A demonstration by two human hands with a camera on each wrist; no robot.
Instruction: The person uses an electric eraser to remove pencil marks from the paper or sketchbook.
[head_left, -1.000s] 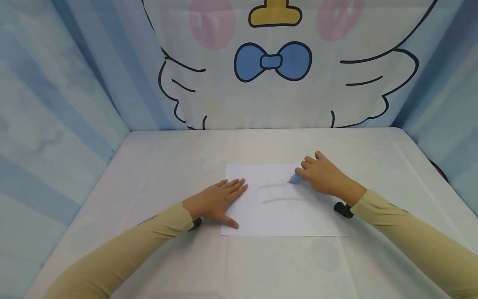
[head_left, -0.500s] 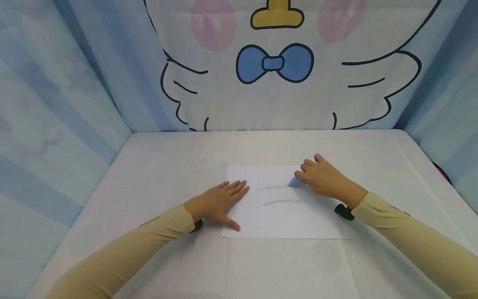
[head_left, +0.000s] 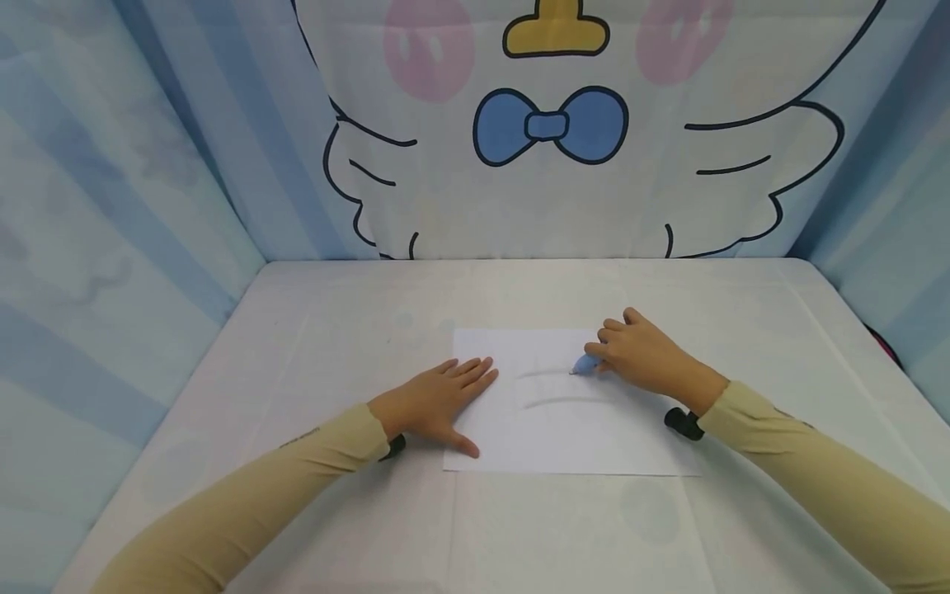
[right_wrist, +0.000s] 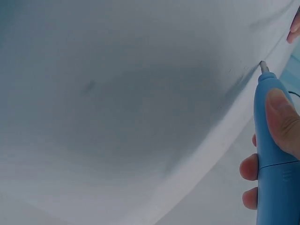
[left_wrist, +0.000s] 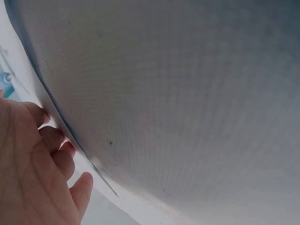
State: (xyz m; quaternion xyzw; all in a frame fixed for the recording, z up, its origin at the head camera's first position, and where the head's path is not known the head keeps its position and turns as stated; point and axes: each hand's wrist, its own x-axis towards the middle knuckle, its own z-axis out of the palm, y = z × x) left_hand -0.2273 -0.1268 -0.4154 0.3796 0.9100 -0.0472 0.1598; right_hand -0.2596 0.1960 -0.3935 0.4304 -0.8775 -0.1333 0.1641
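A white sheet of paper lies on the table and bears two faint grey strokes, an upper line and a lower line. My left hand rests flat on the sheet's left edge, fingers spread and straight. In my right hand I grip a blue electric eraser, its tip at the right end of the upper line. The right wrist view shows the thumb along the body of the electric eraser and fingers curled beneath. The left wrist view shows the palm of the left hand.
A pale cloth covers the table. Behind it hangs a curtain with a cartoon and a blue bow tie. Blue and white curtains stand at both sides. A dark strap piece sits under the right wrist.
The electric eraser's tip has shifted slightly toward me over the paper, with the right hand following. The left hand stays in place on the sheet. The head view has shifted a little.
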